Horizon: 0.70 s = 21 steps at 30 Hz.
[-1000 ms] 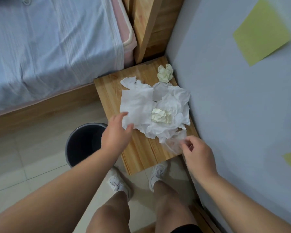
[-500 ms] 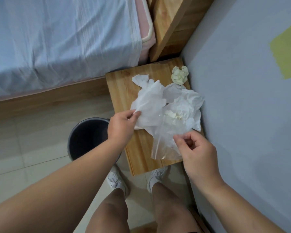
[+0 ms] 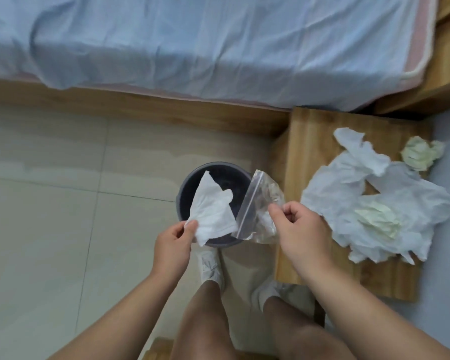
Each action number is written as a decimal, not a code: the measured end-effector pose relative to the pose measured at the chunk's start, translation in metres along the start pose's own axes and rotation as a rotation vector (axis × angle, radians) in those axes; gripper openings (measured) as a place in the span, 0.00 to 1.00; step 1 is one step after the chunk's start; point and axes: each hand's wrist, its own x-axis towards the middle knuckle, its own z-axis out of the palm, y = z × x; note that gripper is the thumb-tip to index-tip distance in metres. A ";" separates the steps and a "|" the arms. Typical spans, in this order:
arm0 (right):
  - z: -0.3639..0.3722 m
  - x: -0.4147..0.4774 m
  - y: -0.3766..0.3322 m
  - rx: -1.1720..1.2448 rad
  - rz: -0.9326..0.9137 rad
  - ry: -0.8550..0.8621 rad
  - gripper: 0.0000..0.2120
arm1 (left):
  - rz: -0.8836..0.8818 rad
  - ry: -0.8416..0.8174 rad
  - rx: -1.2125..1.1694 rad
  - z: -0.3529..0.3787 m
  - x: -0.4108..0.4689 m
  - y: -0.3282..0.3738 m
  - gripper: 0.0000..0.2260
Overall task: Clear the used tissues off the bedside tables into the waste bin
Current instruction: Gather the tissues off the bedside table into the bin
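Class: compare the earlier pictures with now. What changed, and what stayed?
The left hand carried a white tissue from the bedside table to over the waste bin; the right hand brought the clear plastic bag there too. The tissue pile and separate yellowish wad stayed put.

Lifted off the light wooden bench [image 3: 315,141] since a second ago: one crumpled white tissue [image 3: 212,211], pulled from the left side of the white tissue heap [image 3: 405,201]. Now pinched at its lower corner by the left hand [image 3: 172,245] and held above the open mouth of the round dark grey waste bin [image 3: 190,181]. Also taken up from the bench's front edge: the clear zip-top plastic bag [image 3: 257,201], earlier lying partly under the heap, now pinched in the fingers [image 3: 274,211] of the right hand [image 3: 300,229] at the bin's right rim. Swung leftwards with both hands, off the bench and out over the floor. Left behind on the bench: a smaller heap, minus its left sheet.
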 end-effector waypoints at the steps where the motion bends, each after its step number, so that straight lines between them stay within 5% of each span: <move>1: 0.018 0.010 0.000 -0.023 0.008 -0.024 0.20 | -0.013 0.014 0.002 -0.006 0.010 -0.009 0.21; 12: 0.145 0.106 0.046 -0.370 0.252 -0.232 0.16 | -0.218 -0.049 -0.027 0.026 0.110 -0.061 0.11; 17: 0.155 0.111 0.054 -0.474 0.387 -0.328 0.21 | -0.322 -0.215 0.020 0.036 0.114 -0.064 0.22; 21: 0.142 0.097 0.052 -0.442 0.357 -0.355 0.15 | -0.336 -0.255 0.060 0.036 0.092 -0.059 0.23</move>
